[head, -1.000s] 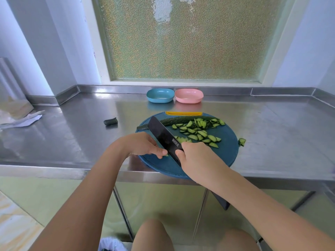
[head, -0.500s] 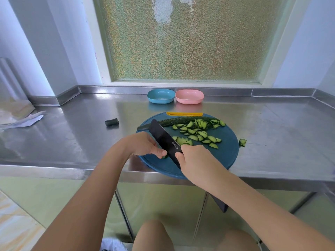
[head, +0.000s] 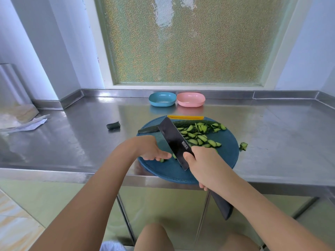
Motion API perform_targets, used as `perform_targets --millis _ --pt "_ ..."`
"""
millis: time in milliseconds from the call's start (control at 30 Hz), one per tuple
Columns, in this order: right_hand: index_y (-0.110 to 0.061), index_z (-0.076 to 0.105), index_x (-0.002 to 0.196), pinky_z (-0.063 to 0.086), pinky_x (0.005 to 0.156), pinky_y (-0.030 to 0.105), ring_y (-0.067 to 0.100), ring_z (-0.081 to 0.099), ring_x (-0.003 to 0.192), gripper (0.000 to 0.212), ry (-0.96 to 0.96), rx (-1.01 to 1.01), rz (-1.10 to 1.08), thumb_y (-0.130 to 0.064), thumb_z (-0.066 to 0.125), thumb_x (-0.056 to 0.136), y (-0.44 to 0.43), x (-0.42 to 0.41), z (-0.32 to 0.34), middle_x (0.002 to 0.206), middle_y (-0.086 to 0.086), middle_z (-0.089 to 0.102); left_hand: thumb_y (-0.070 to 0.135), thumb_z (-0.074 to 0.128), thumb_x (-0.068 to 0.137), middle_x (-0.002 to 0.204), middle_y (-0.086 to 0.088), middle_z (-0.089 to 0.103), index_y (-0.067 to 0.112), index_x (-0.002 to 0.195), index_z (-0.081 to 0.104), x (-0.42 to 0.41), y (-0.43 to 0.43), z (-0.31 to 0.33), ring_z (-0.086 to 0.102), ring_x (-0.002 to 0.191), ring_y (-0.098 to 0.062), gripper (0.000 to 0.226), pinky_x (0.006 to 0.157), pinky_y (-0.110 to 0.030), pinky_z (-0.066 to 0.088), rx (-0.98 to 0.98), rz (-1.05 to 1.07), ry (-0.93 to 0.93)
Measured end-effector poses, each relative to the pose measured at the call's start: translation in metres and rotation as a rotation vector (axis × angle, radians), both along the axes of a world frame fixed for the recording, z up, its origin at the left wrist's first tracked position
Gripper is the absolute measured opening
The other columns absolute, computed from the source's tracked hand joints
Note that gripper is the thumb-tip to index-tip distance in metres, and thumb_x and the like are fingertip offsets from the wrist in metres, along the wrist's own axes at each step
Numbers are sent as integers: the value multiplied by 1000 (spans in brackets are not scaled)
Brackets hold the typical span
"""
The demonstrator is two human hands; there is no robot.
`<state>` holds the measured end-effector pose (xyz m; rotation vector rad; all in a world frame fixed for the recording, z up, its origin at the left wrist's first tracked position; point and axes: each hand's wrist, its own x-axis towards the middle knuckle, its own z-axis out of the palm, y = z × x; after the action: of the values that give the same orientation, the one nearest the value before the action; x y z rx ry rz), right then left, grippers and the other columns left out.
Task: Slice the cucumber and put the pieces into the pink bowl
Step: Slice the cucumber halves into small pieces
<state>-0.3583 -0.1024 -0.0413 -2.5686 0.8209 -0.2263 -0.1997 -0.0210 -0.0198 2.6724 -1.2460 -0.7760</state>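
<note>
One knife (head: 174, 138) gripped by right hand (head: 203, 163); left hand (head: 150, 149) pins cucumber piece (head: 162, 160).

Left hand (head: 152, 149) covers most of cucumber piece (head: 161, 160)

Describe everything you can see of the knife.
The knife has a broad, black, rectangular blade with a small pale label and a dark handle. The right hand grips it where blade meets handle. It slants from near right to far left over the blue cutting board, flat face showing, beside the left hand, which holds a cucumber piece.
</note>
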Motion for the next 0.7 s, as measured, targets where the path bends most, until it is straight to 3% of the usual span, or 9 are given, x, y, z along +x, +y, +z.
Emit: perform_targets --millis 67,233,367,567,700 --pt "-18 34 69 37 28 17 13 49 37 36 19 7 5 -33 31 102 0 -5 0 62 3 47 57 56 84 62 4 53 17 65 57 1 3 0 47 56 -10 44 58 -19 37 -30 11 -2" --pt "-20 31 69 36 34 17 12 48 42 37 41 -12 -1 -34 29 103 -3 -9 3 64 1 46 36 79 71 77 8 57 21 91 62 -3 17 -19 52 65 -5 30 57 -15 38 -388 63 27" --pt "-20 31 69 39 32 19 15 51 41 37 36 -8 -8 -35 29 103 0 -4 2 64 2 47 28 80 72 69 11 60 20 82 65 -8 17 -22 54 62 -3 20 53 -8 38 -462 84 3" --pt "-14 41 82 49 38 27 19 54 42 31 44 49 -25 -35 30 102 4 -3 -2 63 4 49 37 77 74 68 11 55 18 80 60 -18 19 -29 50 61 -3 26 54 -13 36 -473 103 -80" --pt "-19 32 70 46 36 24 17 51 39 36 45 24 -7 -34 29 102 5 -6 -2 62 3 48 29 80 72 70 7 60 21 78 62 -18 27 -30 53 61 -5 21 58 -15 42 -515 99 11"
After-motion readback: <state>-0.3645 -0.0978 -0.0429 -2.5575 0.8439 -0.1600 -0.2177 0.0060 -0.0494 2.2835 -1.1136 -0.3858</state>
